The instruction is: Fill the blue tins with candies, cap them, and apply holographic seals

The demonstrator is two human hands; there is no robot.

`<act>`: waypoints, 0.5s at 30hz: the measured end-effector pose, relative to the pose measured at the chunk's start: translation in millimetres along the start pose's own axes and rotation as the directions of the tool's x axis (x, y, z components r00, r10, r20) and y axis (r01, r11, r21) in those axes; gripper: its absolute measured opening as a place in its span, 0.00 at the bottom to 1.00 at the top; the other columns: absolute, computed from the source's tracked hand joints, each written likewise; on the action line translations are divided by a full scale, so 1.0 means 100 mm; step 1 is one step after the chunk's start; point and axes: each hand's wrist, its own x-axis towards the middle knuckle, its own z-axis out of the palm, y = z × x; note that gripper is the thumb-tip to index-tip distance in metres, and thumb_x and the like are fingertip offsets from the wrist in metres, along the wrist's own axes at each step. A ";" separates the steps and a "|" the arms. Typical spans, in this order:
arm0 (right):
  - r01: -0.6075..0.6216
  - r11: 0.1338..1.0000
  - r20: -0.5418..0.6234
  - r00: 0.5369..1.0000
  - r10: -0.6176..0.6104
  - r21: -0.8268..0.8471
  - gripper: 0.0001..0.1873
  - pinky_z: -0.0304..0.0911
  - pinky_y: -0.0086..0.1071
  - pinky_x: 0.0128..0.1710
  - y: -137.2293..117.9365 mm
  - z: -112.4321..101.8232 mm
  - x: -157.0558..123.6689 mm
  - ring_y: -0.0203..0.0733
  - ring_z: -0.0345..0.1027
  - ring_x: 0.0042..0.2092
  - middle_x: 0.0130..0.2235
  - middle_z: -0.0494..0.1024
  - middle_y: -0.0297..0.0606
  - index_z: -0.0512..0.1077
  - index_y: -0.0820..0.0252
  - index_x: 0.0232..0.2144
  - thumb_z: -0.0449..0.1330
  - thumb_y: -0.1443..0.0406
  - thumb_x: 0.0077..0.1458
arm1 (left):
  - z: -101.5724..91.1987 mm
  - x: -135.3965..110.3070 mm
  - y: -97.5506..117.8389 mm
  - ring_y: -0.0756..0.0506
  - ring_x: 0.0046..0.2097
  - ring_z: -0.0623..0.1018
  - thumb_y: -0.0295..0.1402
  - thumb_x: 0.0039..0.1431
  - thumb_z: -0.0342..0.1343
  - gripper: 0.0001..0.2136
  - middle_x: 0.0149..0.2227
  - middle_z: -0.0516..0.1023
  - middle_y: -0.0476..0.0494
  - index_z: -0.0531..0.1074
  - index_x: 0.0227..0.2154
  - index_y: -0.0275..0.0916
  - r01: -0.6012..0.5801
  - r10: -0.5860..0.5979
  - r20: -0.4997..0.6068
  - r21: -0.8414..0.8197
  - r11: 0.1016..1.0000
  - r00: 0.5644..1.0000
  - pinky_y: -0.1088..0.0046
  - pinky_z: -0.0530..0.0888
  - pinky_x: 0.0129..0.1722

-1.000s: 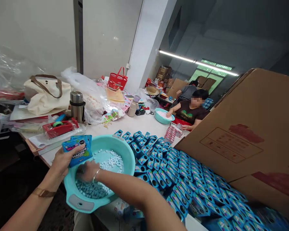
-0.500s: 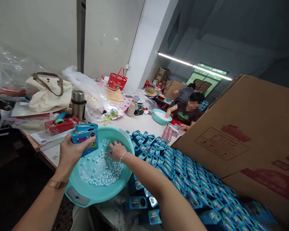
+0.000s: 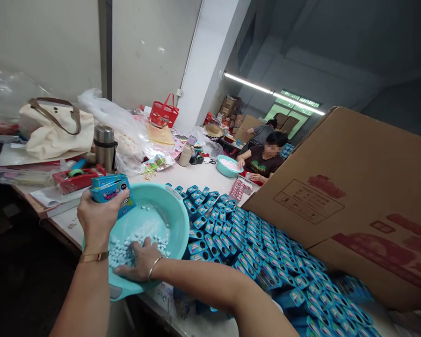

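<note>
My left hand (image 3: 97, 216) grips a small blue candy box (image 3: 112, 193) above the near left rim of a teal plastic basin (image 3: 168, 210). Small white candies (image 3: 140, 236) lie loose in the basin's bottom. My right hand (image 3: 138, 262) reaches into the basin at its near side, fingers bent down into the candies; whether it holds any is hidden. Right of the basin, several blue candy boxes (image 3: 252, 243) lie packed in rows across the table.
A big cardboard box (image 3: 354, 196) lies tilted at the right. A steel flask (image 3: 104, 147), a cream bag (image 3: 56, 128), a red tape dispenser (image 3: 75, 177) and plastic bags crowd the back left. A seated person (image 3: 264, 159) works at another teal bowl (image 3: 226, 166) farther back.
My right hand has moved from the basin's far side to its near side, among the candies. The left hand with the box has stayed over the rim.
</note>
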 end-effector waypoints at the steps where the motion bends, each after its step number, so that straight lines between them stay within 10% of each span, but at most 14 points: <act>1: 0.003 0.999 0.030 1.000 -0.004 0.032 0.47 0.60 0.63 0.54 -0.06 0.03 0.00 0.69 0.58 0.62 0.62 0.59 0.51 0.60 0.47 0.62 0.59 0.35 0.45 | 0.01 -0.01 0.02 0.38 0.48 0.78 0.53 0.41 0.67 0.32 0.45 0.80 0.42 0.72 0.46 0.37 -0.003 0.015 -0.150 0.084 0.996 0.989 0.62 0.72 0.46; 3: -0.007 0.994 0.065 0.998 0.000 0.106 0.41 0.61 0.60 0.54 -0.16 0.10 0.03 0.65 0.64 0.59 0.61 0.61 0.50 0.62 0.46 0.61 0.57 0.38 0.49 | 0.02 -0.02 0.05 0.38 0.42 0.80 0.54 0.35 0.69 0.30 0.40 0.82 0.41 0.75 0.39 0.38 0.013 0.063 -0.344 0.213 0.977 0.937 0.61 0.74 0.43; 10: 0.038 0.926 -0.131 0.991 0.013 0.376 0.17 0.67 0.37 0.43 -0.35 0.33 0.36 0.46 0.73 0.43 0.41 0.79 0.38 0.78 0.52 0.45 0.58 0.57 0.55 | -0.01 -0.07 0.06 0.34 0.40 0.80 0.53 0.39 0.66 0.25 0.37 0.81 0.41 0.74 0.38 0.43 -0.044 0.121 -0.306 0.245 0.968 0.945 0.57 0.75 0.39; 15: -0.187 0.478 0.152 0.982 0.110 0.858 0.04 0.59 0.27 0.26 -0.28 0.18 0.59 0.36 0.64 0.27 0.25 0.70 0.31 0.74 0.59 0.26 0.63 0.64 0.48 | -0.11 0.00 -0.04 0.36 0.38 0.80 0.52 0.39 0.68 0.27 0.36 0.81 0.43 0.75 0.42 0.44 -0.080 0.097 -0.090 0.177 0.981 0.991 0.58 0.76 0.37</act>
